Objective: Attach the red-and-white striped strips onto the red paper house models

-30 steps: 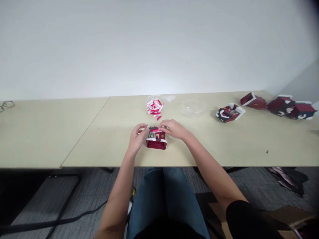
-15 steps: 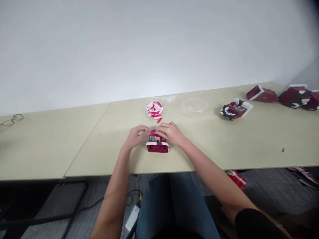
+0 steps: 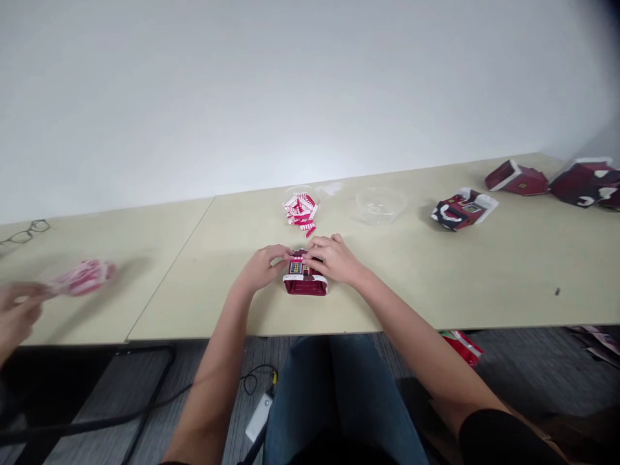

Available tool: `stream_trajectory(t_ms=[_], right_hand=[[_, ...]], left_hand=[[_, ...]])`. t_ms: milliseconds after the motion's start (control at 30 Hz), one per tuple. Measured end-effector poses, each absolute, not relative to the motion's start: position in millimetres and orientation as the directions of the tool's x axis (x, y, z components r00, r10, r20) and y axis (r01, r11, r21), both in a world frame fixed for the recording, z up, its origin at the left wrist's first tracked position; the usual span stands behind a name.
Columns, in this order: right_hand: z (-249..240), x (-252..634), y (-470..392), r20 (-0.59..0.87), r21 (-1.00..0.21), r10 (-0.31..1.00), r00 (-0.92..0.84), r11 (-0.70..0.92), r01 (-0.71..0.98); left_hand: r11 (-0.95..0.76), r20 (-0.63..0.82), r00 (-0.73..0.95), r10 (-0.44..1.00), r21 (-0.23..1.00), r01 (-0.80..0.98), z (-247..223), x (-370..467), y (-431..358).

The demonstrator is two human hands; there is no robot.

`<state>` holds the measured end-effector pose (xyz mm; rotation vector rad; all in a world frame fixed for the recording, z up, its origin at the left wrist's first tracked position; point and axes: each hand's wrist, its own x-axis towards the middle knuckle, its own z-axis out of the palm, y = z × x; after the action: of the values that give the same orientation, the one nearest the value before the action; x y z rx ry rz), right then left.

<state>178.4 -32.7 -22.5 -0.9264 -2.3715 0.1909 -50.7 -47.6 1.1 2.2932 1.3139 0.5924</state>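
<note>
A small dark red toy house (image 3: 305, 279) with white trim and painted windows lies on the table in front of me, its open end facing me. Over its upper part, my left hand (image 3: 264, 266) and my right hand (image 3: 333, 259) pinch a small red-and-white striped piece (image 3: 297, 258) from both sides. Whether that piece touches the house I cannot tell. My fingertips partly cover the far end of the house. Just beyond my hands, a clear bowl holds several similar striped pieces (image 3: 301, 208), and some lie loose in front of it.
A clear plastic bowl (image 3: 380, 206) stands right of centre. Farther right lie several red houses (image 3: 462, 210). At left, another person's hand (image 3: 19, 310) holds a blurred clear bag of red-and-white pieces (image 3: 86, 278) near eyeglasses (image 3: 30, 231). The table's front edge is close to me.
Another person's hand with the bag has come in from the left. Between my fingers, the piece has turned from its plain pink side to its striped side. My hands have barely moved.
</note>
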Motion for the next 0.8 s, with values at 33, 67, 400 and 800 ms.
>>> stream_trajectory(t_ms=[33,67,400,800], right_hand=[[-20.1,179.4,-33.9,0.456,-0.318,0.659,-0.599,0.749,0.582],[-17.5,180.4,-35.2,0.444,-0.31,0.66,-0.606,0.748,0.587],[-35.4,192.0,-41.4,0.399,-0.516,0.704,-0.588,0.702,0.49],[-49.6,198.4,-34.3,0.437,-0.561,0.78,-0.449,0.626,0.541]], left_hand=[[-0.472,0.152,0.466,0.872,0.517,0.714,1.1,-51.1,-47.5],[-0.482,0.151,0.473,0.868,0.479,0.734,1.5,-51.5,-47.3],[-0.341,0.138,0.312,0.94,0.319,0.884,12.4,-20.1,-80.3],[0.029,0.07,-0.043,0.997,0.186,0.982,18.3,-100.7,-134.9]])
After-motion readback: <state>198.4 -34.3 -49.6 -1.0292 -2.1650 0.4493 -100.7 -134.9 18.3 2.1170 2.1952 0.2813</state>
